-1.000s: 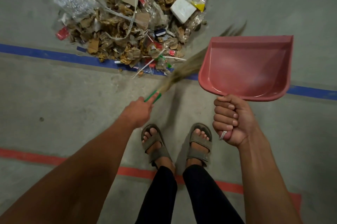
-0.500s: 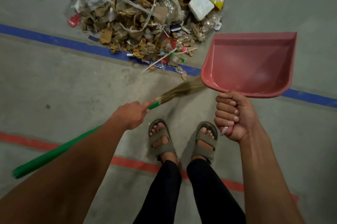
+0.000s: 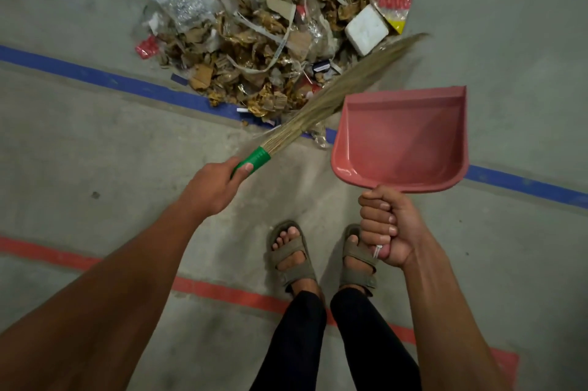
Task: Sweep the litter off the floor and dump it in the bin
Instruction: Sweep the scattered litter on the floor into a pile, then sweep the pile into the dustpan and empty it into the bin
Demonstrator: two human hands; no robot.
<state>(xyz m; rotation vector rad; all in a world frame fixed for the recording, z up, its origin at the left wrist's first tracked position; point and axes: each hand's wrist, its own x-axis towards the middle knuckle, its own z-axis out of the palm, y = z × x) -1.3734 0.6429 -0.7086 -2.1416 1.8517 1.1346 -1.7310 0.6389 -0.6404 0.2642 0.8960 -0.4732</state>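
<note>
Grey concrete floor (image 3: 79, 142), blue tape line (image 3: 95, 75) crossing, red line (image 3: 222, 290) nearer. Mixed heap of cardboard scraps, crinkled plastic film, white foam block (image 3: 270, 40) lies far centre, over blue line. Left hand (image 3: 211, 188) wrapped round green handle of straw broom (image 3: 334, 94); bristles blurred across heap's right edge. Right hand (image 3: 386, 225) fisted on smooth pink plastic dustpan (image 3: 404, 139), held off floor, empty. Advice: set pan lip flat beside heap, sweep short strokes toward it; light film may scatter. No bin visible.

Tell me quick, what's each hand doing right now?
Left hand: closed around the green handle of the grass broom.
Right hand: closed around the handle of the empty pink dustpan.
</note>
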